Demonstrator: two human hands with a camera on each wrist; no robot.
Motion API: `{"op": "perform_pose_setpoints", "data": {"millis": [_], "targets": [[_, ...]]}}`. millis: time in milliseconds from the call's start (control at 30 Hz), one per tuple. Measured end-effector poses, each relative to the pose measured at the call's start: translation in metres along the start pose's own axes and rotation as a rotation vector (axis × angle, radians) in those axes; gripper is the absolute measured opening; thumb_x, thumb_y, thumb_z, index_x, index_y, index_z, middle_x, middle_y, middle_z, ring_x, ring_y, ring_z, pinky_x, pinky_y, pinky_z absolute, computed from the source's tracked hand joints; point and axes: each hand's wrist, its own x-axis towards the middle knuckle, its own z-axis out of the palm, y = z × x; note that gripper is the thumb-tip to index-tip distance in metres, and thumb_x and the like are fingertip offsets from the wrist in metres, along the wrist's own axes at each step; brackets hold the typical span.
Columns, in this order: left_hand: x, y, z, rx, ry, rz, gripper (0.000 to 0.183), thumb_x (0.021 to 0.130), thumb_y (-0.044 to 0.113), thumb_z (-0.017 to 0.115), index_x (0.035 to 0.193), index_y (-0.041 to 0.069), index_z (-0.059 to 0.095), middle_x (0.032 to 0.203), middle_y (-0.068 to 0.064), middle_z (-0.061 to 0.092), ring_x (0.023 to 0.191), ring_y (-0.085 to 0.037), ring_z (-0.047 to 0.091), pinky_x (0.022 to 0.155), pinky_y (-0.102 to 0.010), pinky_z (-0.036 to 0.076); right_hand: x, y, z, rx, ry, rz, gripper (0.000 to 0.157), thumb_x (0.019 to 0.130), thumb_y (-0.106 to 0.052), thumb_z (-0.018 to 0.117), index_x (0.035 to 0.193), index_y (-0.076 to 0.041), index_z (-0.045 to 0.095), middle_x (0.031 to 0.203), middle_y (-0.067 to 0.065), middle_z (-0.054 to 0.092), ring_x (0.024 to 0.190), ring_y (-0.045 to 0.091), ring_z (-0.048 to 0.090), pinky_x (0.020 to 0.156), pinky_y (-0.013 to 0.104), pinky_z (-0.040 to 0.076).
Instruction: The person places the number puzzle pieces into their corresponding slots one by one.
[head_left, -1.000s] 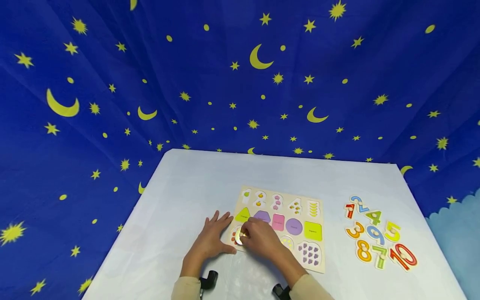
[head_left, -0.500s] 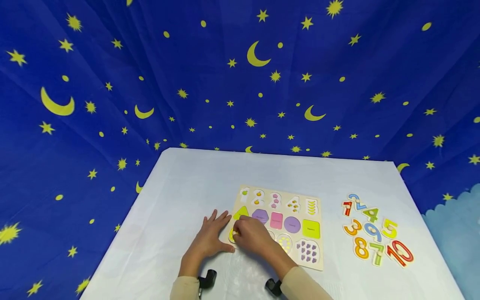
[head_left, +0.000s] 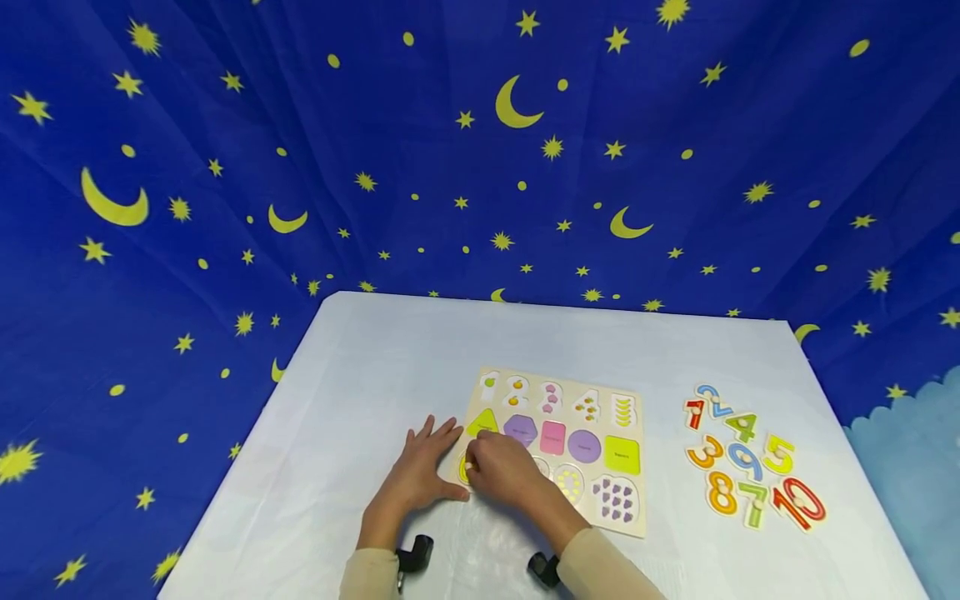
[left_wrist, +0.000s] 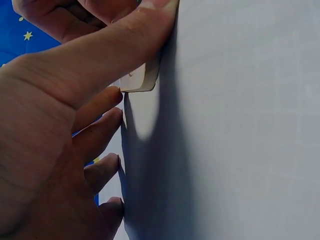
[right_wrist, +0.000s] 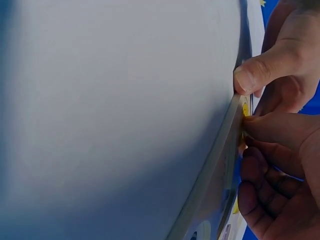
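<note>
A wooden number puzzle board [head_left: 535, 400] lies on the white table. My right hand [head_left: 502, 468] bends over its lower left corner, thumb and fingertips pinching a yellow puzzle piece [head_left: 462, 469] that sits at the lower left cutout. The fingers hide most of that piece; in the right wrist view a bit of yellow [right_wrist: 245, 109] shows by the thumb. My left hand [head_left: 420, 468] rests beside the board, fingers spread, fingertips on the table. In the left wrist view its thumb lies at the board's corner [left_wrist: 150, 77].
To the right of the board lie several loose number pieces, among them a red 10 [head_left: 799, 503], a yellow 5 [head_left: 780, 456] and an orange 8 [head_left: 722, 493]. A blue curtain [head_left: 420, 150] with stars and moons hangs behind the table [head_left: 375, 358].
My right hand has moved slightly left over the board, bringing the yellow piece to the lower left cutout, whose red pictures showed before. My left hand stays put.
</note>
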Motion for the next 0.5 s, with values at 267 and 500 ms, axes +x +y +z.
{"op": "perform_pose_setpoints", "data": {"millis": [267, 500], "targets": [[0.0006, 0.0009, -0.0005, -0.009, -0.007, -0.011, 0.101, 0.061, 0.05, 0.086, 0.145, 0.012, 0.045, 0.153, -0.004, 0.034, 0.143, -0.035, 0.012, 0.111, -0.061, 0.007, 0.0003, 0.0007, 0.0001, 0.006, -0.011, 0.0, 0.006, 0.079, -0.017, 0.071, 0.076, -0.015, 0.068, 0.068, -0.009, 0.047, 0.056, 0.007, 0.044, 0.056, 0.023, 0.044], [-0.0001, -0.0005, -0.0003, -0.017, -0.005, -0.004, 0.102, 0.061, 0.052, 0.085, 0.145, 0.012, 0.045, 0.153, -0.004, 0.034, 0.143, -0.036, 0.012, 0.111, -0.062, 0.007, -0.0042, 0.0013, -0.0028, -0.001, 0.019, 0.001, 0.01, 0.078, -0.023, 0.071, 0.079, -0.013, 0.071, 0.07, -0.008, 0.05, 0.058, 0.009, 0.048, 0.054, 0.026, 0.045]]}}
